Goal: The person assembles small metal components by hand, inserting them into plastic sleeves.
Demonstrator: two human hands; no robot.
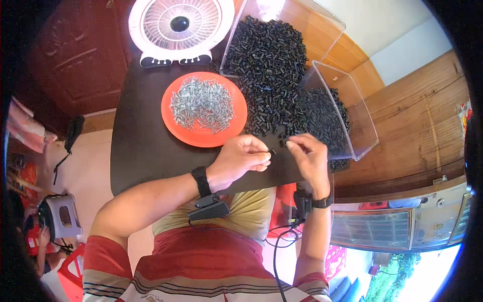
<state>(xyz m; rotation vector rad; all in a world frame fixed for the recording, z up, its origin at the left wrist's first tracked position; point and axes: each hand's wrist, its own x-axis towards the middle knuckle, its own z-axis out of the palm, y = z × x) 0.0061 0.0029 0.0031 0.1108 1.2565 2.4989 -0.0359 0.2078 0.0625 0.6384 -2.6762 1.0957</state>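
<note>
Over the front of the dark table, my left hand (pixel 242 155) is closed in a pinch, with a small dark piece (pixel 273 151) at its fingertips. My right hand (pixel 310 155) sits a little to the right, thumb and fingers pinched by a small black cylindrical part (pixel 284 143) at the edge of the heap. A big heap of black cylindrical parts (pixel 269 65) spreads beyond both hands. Left of it, an orange-red plate (pixel 173 128) carries a pile of small shiny silvery metal pieces (pixel 204 103), close to my left hand.
A clear bin (pixel 358 118) with more black parts stands at the right; another clear bin (pixel 322 17) lies behind the heap. A white fan (pixel 179 24) stands at the back left. Dark straps circle both wrists. Another person's hand (pixel 44 235) shows far left, by a grey stool (pixel 64 214).
</note>
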